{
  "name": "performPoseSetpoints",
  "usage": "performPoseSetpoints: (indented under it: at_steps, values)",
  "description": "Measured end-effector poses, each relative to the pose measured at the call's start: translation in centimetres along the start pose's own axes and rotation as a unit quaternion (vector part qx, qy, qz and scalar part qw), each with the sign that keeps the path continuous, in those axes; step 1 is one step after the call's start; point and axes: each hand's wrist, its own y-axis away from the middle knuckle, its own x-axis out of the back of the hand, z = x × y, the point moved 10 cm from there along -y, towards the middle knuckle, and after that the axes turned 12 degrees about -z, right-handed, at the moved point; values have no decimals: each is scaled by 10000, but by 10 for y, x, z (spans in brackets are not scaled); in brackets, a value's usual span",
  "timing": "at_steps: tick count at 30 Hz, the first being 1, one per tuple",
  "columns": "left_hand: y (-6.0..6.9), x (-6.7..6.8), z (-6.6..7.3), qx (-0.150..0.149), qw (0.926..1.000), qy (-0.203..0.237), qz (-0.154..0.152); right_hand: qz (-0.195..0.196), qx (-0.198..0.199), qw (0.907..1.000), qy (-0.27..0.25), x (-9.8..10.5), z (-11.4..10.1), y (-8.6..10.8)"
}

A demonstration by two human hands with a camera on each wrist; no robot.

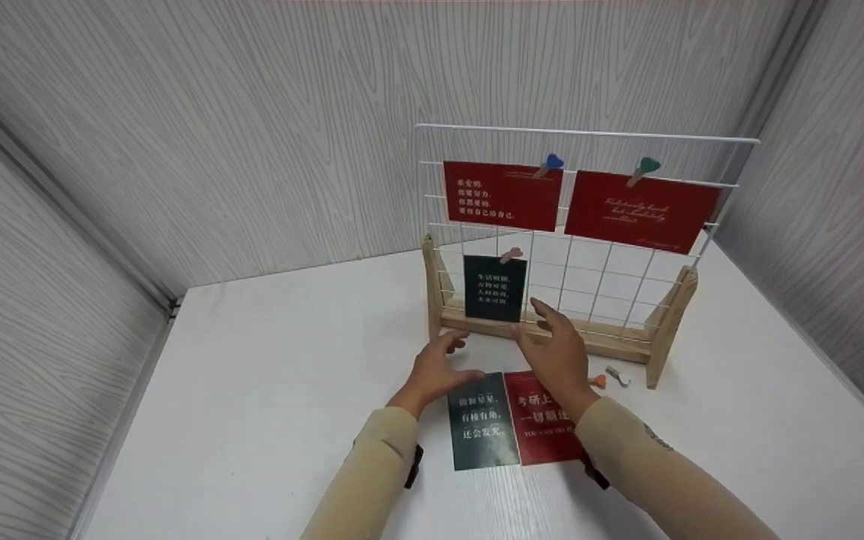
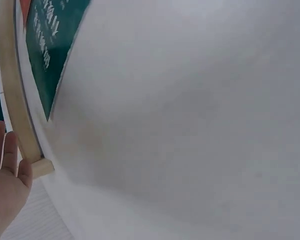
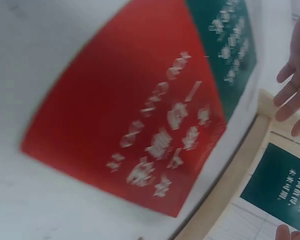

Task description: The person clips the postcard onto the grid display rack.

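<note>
A small dark green card (image 1: 495, 289) hangs low on a white wire grid rack, under a pink clip (image 1: 511, 255). My left hand (image 1: 432, 373) hovers below and left of this card, fingers loosely bent, holding nothing. My right hand (image 1: 558, 358) is at the card's lower right with fingers spread; whether its thumb touches the card I cannot tell. On the table beneath the hands lie a green card (image 1: 483, 431) and a red card (image 3: 120, 95), side by side. My right forearm partly covers the red one in the head view.
The grid rack (image 1: 589, 135) stands on a wooden base (image 1: 619, 346). Higher on it hang two red cards, one (image 1: 503, 196) under a blue clip (image 1: 553, 161), the other (image 1: 642, 211) under a green clip (image 1: 649, 164). An orange clip (image 1: 598, 381) and a pale clip (image 1: 617, 376) lie before the base.
</note>
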Motion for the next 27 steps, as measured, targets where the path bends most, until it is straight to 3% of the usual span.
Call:
performPoseSetpoints:
  at_steps: [6, 11, 17, 27]
  values:
    - [7, -13, -9, 200, 9970, -641, -374, -265, -100, 9993, 257, 3, 20, 11]
    - [10, -18, -15, 236, 9947, -849, -532, -365, -400, 9977, 413, 8, 41, 20]
    - [14, -19, -21, 254, 9922, -1066, -595, -485, -671, 9946, 623, 18, 62, 29]
    - [20, -19, -19, 140, 9902, -1249, -609, -409, -548, 9925, 1013, 40, 81, 40]
